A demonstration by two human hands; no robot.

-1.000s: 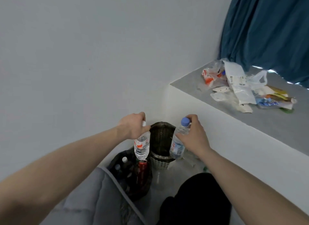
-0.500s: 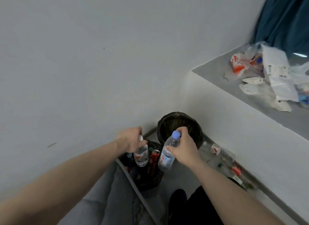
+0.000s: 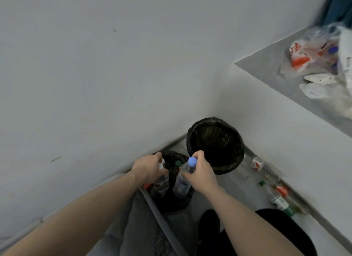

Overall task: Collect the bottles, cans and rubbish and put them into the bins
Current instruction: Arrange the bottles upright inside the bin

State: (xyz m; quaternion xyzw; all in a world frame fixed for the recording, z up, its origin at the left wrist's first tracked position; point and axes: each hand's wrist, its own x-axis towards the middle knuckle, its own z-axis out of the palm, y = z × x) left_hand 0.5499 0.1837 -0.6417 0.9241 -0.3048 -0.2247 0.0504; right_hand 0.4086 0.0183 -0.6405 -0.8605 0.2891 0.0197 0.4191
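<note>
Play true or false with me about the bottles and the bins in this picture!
1. Each hand holds a bottle. True: the left hand grips the white-capped bottle, the right hand the blue-capped bottle.
2. The woven bin is full of cans. False: it looks empty.
3. Both bottles are over the black-bagged bin. True.
4. The floor by the wall is bare. False: bottles lie there.

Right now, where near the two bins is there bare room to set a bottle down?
Bare floor lies between the black bag bin, the wicker basket and the dark trouser leg. The ledge has room at its near corner. It is crowded along the right wall, where the loose bottles lie.
</note>
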